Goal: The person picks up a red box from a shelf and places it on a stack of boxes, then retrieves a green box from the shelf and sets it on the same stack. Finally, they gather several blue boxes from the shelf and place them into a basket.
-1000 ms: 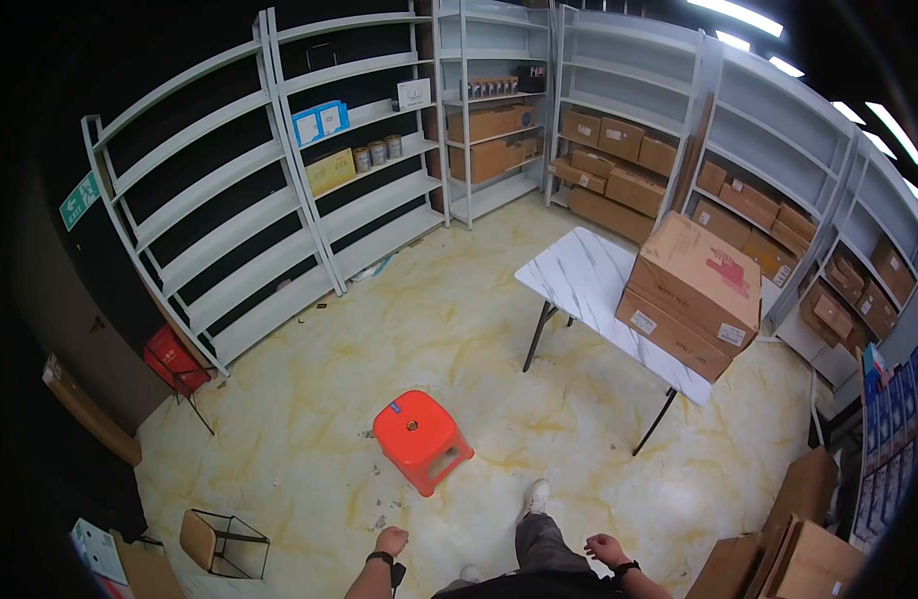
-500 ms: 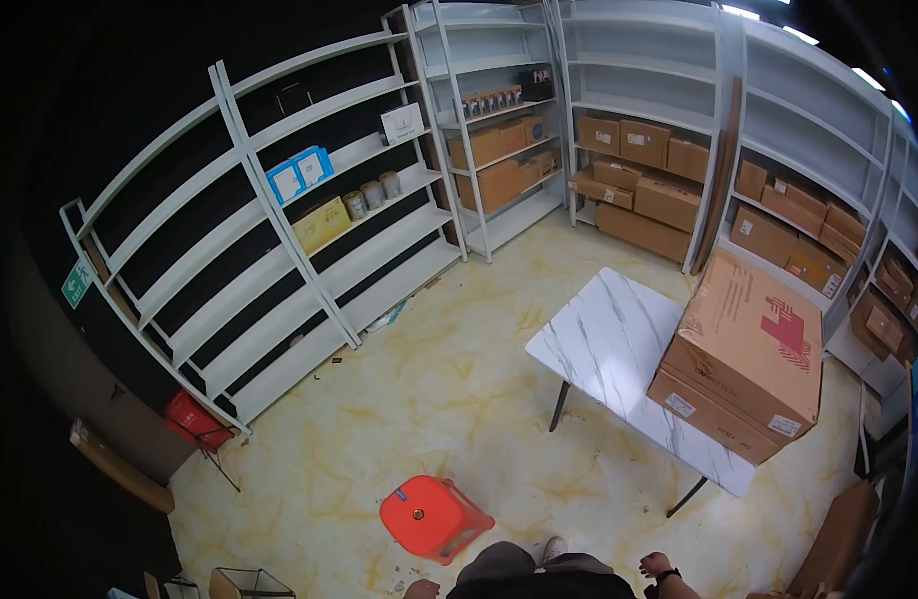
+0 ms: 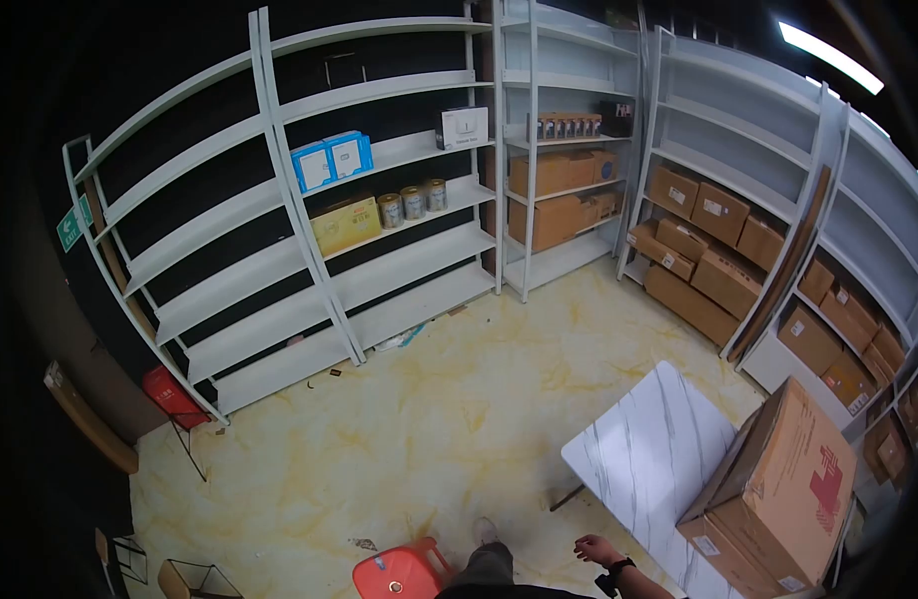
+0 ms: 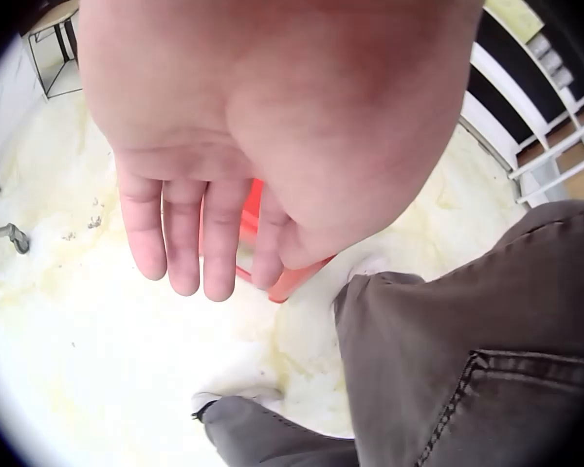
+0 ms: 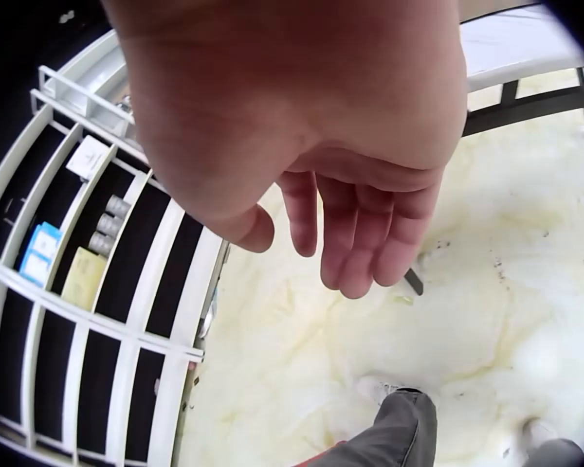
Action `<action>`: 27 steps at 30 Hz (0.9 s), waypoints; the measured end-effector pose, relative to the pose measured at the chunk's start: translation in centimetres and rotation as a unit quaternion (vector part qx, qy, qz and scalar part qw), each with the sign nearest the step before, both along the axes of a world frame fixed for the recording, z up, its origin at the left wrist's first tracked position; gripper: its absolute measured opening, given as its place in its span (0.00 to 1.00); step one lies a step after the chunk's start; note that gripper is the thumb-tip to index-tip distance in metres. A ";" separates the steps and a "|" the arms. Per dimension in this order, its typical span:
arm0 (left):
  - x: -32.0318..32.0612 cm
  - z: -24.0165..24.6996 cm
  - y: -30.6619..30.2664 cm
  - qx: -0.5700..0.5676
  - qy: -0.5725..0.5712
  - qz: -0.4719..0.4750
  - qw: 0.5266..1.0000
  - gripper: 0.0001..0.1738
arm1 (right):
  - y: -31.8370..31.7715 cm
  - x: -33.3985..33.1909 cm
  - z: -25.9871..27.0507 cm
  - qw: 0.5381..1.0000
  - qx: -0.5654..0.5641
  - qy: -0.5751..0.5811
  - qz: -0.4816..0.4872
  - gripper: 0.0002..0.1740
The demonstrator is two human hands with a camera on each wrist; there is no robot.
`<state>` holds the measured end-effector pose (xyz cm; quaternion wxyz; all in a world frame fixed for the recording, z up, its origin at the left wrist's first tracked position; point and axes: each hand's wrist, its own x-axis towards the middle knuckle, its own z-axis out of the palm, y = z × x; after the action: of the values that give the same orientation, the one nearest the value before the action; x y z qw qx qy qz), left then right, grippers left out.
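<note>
My left hand (image 4: 243, 146) hangs with its fingers extended and nothing in them; it lies outside the head view. Behind its fingers in the left wrist view is a red plastic stool (image 4: 297, 279), which the head view shows at its bottom edge. My right hand (image 3: 599, 551) is held low, left of the marble-patterned white table (image 3: 650, 449). Loosely bent fingers and a thumb show in the right wrist view, with nothing between them. Large cardboard boxes (image 3: 793, 469) are stacked on the table's right part.
White shelving (image 3: 399, 319) lines the far left, bearing a blue-and-white pack (image 3: 331, 162), a yellow box (image 3: 346, 227) and several cans (image 3: 413, 204). Cardboard cartons (image 3: 720, 212) fill lower shelves at the right. A chair (image 3: 194, 579) and a red bag-like object (image 3: 173, 396) stand at left.
The view has moved forward: stool and table sit lower in it and the shelving looks nearer. My left hand has left the head view. Both hands stay without anything held.
</note>
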<state>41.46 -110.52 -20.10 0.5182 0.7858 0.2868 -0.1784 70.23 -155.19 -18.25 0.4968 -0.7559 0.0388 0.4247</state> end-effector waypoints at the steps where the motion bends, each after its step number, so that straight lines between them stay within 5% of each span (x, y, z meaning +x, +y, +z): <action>1: 3.2 0.1 1.3 -0.014 -0.003 0.020 1.000 0.16 | 1.6 2.2 -0.1 0.999 -0.025 0.019 0.027 0.22; 7: 14.1 0.0 8.9 -0.086 0.034 0.111 0.989 0.18 | 11.1 15.1 2.8 0.998 0.002 -0.041 0.056 0.23; 11: 19.0 -0.2 16.3 -0.108 0.072 0.160 0.979 0.19 | 17.1 21.6 6.6 0.997 0.041 -0.067 -0.007 0.20; 14: 24.7 -1.5 21.7 0.022 0.048 0.126 0.991 0.20 | 20.1 26.2 6.8 0.994 0.041 -0.097 0.018 0.20; 20: 29.6 -3.1 27.9 0.048 0.022 0.119 0.991 0.18 | 21.9 35.9 0.4 0.997 -0.051 0.018 0.048 0.21; 22: 27.5 -4.9 28.5 0.060 0.028 0.126 0.990 0.15 | 20.3 39.0 -5.2 0.992 -0.094 0.045 0.075 0.21; 25: 29.7 -0.9 29.9 0.099 0.006 0.131 0.986 0.13 | 18.3 44.6 -14.3 0.976 -0.142 0.165 0.030 0.17; 27: 33.4 1.3 32.9 0.133 -0.035 0.113 0.984 0.13 | 20.9 47.1 -10.7 0.974 -0.132 0.178 -0.042 0.15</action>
<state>74.89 -77.60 -18.79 0.4360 0.8159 0.3762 -0.0518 117.35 -134.26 -28.91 0.3951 -0.7248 0.2140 0.5223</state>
